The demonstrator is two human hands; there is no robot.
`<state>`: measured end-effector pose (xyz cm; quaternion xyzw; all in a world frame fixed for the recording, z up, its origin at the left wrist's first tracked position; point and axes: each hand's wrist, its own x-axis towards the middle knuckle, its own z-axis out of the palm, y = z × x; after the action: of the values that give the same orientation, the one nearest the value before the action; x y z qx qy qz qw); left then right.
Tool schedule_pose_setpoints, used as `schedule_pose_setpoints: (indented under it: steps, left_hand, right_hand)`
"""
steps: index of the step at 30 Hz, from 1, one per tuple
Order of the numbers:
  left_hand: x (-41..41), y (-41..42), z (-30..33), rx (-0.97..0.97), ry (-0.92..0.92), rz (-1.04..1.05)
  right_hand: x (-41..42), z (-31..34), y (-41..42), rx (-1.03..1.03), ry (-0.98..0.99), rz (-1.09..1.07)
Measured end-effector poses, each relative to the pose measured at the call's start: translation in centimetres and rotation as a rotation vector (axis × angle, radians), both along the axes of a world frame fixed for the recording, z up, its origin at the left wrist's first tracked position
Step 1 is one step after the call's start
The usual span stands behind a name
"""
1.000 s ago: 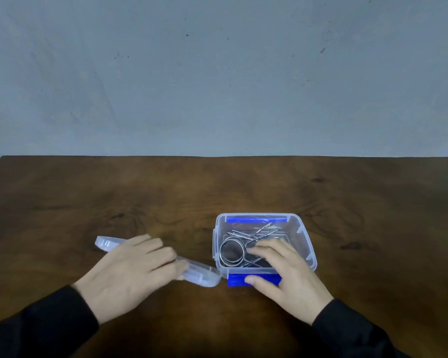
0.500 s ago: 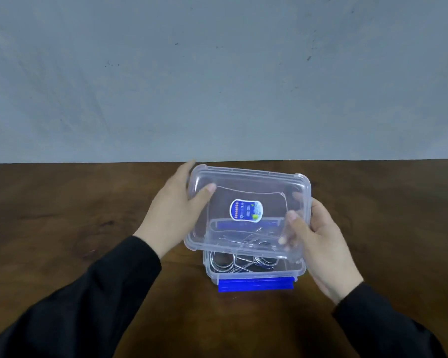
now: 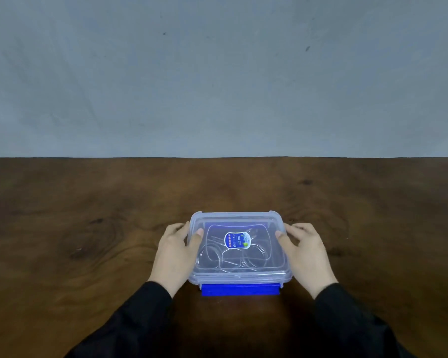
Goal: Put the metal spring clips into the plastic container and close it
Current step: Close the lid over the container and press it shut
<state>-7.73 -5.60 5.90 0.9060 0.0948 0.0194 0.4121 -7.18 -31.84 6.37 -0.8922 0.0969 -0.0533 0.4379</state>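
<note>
The clear plastic container (image 3: 239, 279) stands on the wooden table, its clear lid (image 3: 274, 223) with a blue sticker lying flat on top. Several metal spring clips (image 3: 217, 254) show dimly through the lid. The near blue latch (image 3: 240, 289) sticks out flat toward me. My left hand (image 3: 175, 250) holds the lid's left edge, thumb on top. My right hand (image 3: 307, 253) holds the right edge the same way.
The dark wooden table (image 3: 88, 228) spreads wide on both sides of the container. A grey wall (image 3: 217, 73) rises behind the table's far edge.
One second ago the lid lay left of the open box under my left hand. Both hands lifted it over the box and have now set it down flat on the rim.
</note>
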Motion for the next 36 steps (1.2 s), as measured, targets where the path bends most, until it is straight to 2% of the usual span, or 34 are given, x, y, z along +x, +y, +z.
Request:
schedule_pose_setpoints:
  steps: [4,8,11,12,14,16,18,20,23,25,28,33,36]
  left_hand:
    - [-0.1,-0.1,-0.8,-0.132,0.14,-0.004]
    - [-0.7,-0.6,0.1,-0.366,0.161,-0.033]
    - [-0.5,-0.7,0.4,-0.444,0.21,-0.02]
    - [-0.4,-0.7,0.3,-0.41,0.236,0.011]
    - [-0.4,-0.5,0.1,-0.145,0.145,0.057]
    - [-1.4,-0.4,0.6,0.158,-0.215,-0.041]
    - [-2.6,-0.4,0.9,0.416,-0.513,-0.365]
    - [-3.8,-0.3,0.0,0.657,-0.546,-0.665]
    - [-4.4,0.2,-1.6,0.894,-0.409,-0.761]
    - [-4.2,0.3,-1.7,0.946,-0.382,-0.745]
    - [-4.2,0.2,-1.5,0.954,-0.376,-0.741]
    - [-4.5,0.9,-1.3,0.807,-0.512,-0.734]
    - [-3.8,0.8,-0.9,0.783,-0.501,-0.717]
  right_hand:
    - [0.1,-0.8,-0.2,0.047,0.074,0.03]
    - [-0.3,-1.3,-0.3,0.132,0.146,0.06]
    - [-0.2,-1.2,-0.4,0.098,0.22,0.111]
    - [0.0,-1.1,-0.5,-0.002,0.222,0.136]
    - [0.7,-0.5,-0.6,-0.27,0.127,0.196]
    - [1.9,0.9,-0.2,-0.436,-0.024,0.308]
    - [3.6,1.8,0.8,-0.543,-0.056,0.462]
    - [5.6,2.2,1.9,-0.619,0.043,0.567]
    - [7.7,2.3,3.1,-0.685,0.196,0.593]
    - [8.2,2.1,3.2,-0.653,0.23,0.59]
    - [8.2,1.5,3.0,-0.571,0.18,0.571]
    - [8.0,1.0,3.0,-0.505,0.044,0.561]
    - [7.9,1.0,2.9,-0.49,0.065,0.592]
